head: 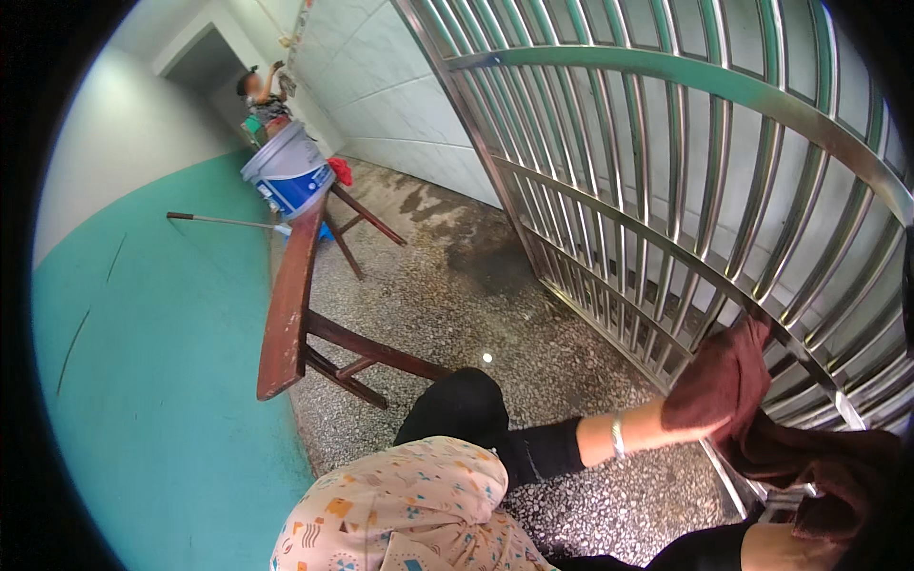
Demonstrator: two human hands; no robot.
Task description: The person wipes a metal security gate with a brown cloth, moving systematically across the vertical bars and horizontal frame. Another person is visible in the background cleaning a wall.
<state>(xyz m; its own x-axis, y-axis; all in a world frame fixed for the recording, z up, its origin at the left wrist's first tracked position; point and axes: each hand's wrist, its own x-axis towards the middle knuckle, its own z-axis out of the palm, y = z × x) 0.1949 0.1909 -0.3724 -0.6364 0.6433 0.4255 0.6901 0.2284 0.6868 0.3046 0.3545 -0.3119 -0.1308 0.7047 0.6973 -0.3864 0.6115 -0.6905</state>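
A dark maroon cloth [714,385] wraps my left hand and hides its fingers. Through it, the hand grips or presses a horizontal rail of the stainless-steel barred gate or railing [643,235]. My left forearm [643,428], in a black sleeve and with a silver bracelet [618,435], reaches across from the bottom centre. More of the cloth hangs down at the lower right. There my right forearm [775,546] ends against its folds, and the right hand itself cannot be seen. My patterned clothing [407,499] fills the bottom.
A long red-brown wooden bench [289,307] stands along the teal-painted wall [157,342]. On its far end sits a grey and blue bucket [289,171], with a red cloth [340,171] beside it. A long-handled tool [221,220] leans nearby. Dark stains mark the speckled floor [400,314]. Another person [268,107] is farther back.
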